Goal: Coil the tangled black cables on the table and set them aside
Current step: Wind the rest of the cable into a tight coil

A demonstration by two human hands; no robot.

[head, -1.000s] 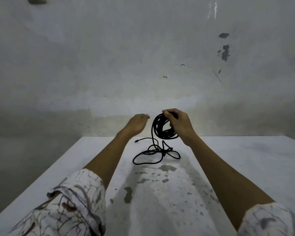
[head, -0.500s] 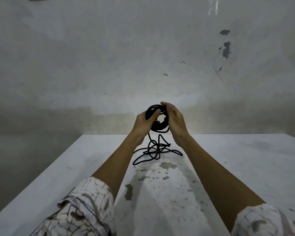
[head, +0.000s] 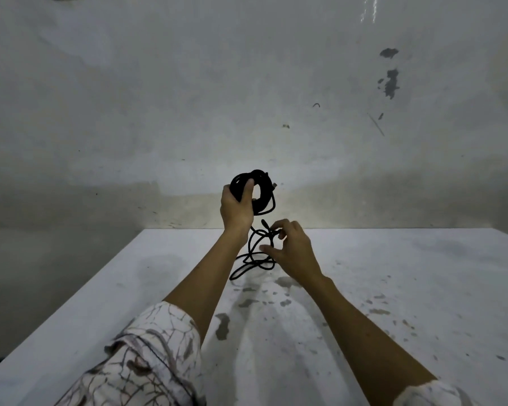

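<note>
The black cable is sitting partly in the air and partly on the white table. Its wound-up part, the coil, is being held up above the far edge of the table. The left hand is gripping the coil, with the thumb pressing across the front of it and the fingers curling behind. A loose piece is hanging down from the coil to a messy tangle lying on the table just below. The right hand is reaching in beside the hanging piece, lower than the coil. Its fingers are bending around the cable, but it is hard to see if they are really pinching it. A patterned sleeve is covering the left arm, nearer than the coil. A grey wall is standing behind the table.
</note>
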